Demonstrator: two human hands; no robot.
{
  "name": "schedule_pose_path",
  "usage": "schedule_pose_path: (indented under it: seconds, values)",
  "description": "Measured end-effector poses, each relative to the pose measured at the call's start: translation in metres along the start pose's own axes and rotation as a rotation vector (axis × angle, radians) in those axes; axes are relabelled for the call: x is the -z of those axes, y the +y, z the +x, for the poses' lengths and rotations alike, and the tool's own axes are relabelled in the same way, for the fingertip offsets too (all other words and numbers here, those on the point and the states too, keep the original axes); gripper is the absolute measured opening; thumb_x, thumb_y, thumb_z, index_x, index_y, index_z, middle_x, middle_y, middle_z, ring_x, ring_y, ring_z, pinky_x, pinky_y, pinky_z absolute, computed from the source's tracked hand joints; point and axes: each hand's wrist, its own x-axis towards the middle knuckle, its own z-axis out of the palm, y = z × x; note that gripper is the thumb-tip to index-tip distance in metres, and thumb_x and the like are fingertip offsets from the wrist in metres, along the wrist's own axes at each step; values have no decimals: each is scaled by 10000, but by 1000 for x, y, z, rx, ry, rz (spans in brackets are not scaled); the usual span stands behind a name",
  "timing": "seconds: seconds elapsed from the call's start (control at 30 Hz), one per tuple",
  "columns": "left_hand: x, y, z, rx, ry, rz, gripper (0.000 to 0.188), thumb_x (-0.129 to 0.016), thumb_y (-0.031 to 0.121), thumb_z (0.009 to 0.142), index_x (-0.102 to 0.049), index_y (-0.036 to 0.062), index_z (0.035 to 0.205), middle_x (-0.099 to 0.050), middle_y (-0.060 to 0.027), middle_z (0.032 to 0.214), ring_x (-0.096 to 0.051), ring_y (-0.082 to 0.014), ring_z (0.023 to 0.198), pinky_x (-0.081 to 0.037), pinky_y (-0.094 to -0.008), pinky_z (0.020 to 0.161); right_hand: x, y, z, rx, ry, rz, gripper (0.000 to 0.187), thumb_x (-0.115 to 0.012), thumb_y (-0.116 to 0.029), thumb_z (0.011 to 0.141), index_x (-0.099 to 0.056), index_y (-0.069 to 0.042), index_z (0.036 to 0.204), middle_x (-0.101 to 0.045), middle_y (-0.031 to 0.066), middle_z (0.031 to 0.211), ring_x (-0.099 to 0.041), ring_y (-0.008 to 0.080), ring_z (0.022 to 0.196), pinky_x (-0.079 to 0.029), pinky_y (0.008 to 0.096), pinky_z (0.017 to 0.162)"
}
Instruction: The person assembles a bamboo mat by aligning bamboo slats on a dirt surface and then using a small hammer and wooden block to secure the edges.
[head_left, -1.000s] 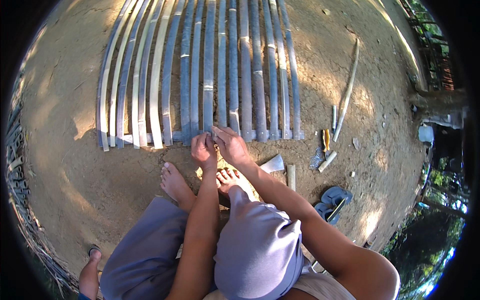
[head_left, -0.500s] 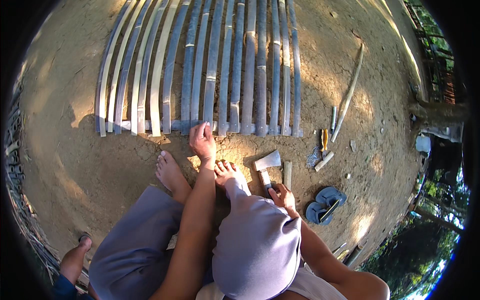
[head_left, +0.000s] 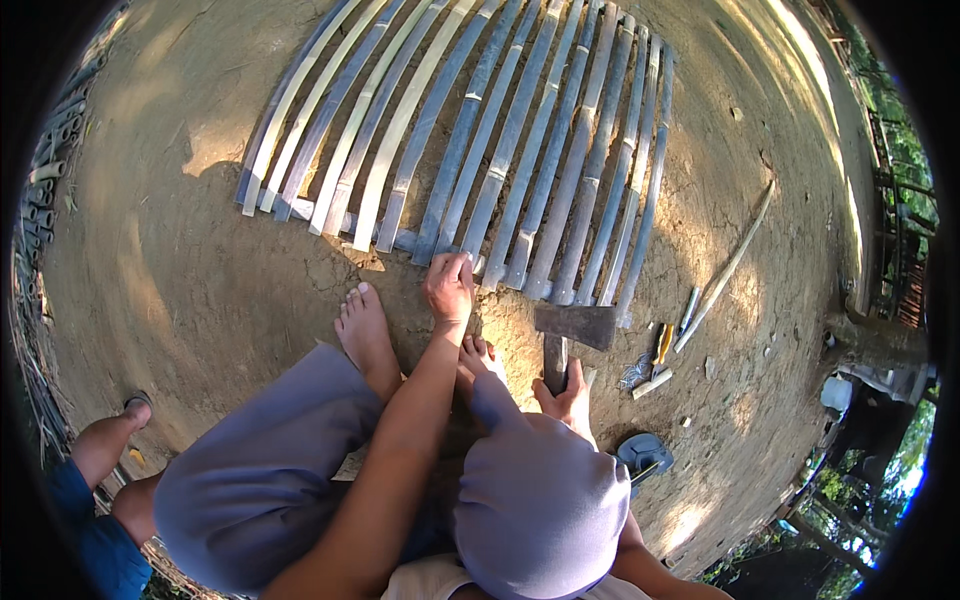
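My right hand is wrapped round the handle of a hatchet, whose dark metal head is held up near the slat ends. My left hand is pinched together at the near end of one bamboo slat; whatever lies between its fingertips is too small to make out. Several split bamboo slats, some blue-grey and some pale, lie side by side on the ground with gaps between them. A bamboo crosspiece runs beneath their near ends, partly hidden by them and by my left hand.
Right of the slats lie orange-handled pliers, a pile of nails, a short stick, a metal rod and a long stick. A dark flip-flop rests nearer me. Another person's leg shows at lower left.
My right hand has lifted the hatchet off the ground and turned its head. My left hand stays pinched at the slat end. The view has tilted, so the slats appear slanted.
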Motion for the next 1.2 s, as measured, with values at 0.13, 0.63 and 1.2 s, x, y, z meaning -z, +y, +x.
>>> schedule_pose_path:
  seconds: [0.13, 0.63, 1.2]
  values:
    - [7, 1, 2, 7, 15, -30, 99, -702, 95, 874, -749, 96, 961, -682, -80, 904, -677, -292, 792, -536, -399, 699, -11, -61, 42, 167, -12, -91, 509, -701, -246, 928, -455, -48, 1326, -699, 281, 843, -693, 487, 800, -546, 525, 681]
    - [6, 7, 4, 3, 23, -60, 37, -696, 63, 860, -687, 39, 887, -634, -107, 854, -653, -337, 781, -526, -418, 694, -59, -79, 103, 322, -43, -314, 542, -570, -370, 998, -411, -36, 1393, -677, 305, 795, -686, 491, 760, -551, 567, 687]
    - [3, 2, 3, -12, -17, -16, 107, -689, 61, 862, -717, 59, 965, -659, -104, 912, -658, -331, 805, -536, -415, 713, -56, -71, 106, 301, -72, -344, 488, -554, -311, 1002, -412, -12, 1362, -676, 325, 810, -671, 516, 747, -538, 593, 688]
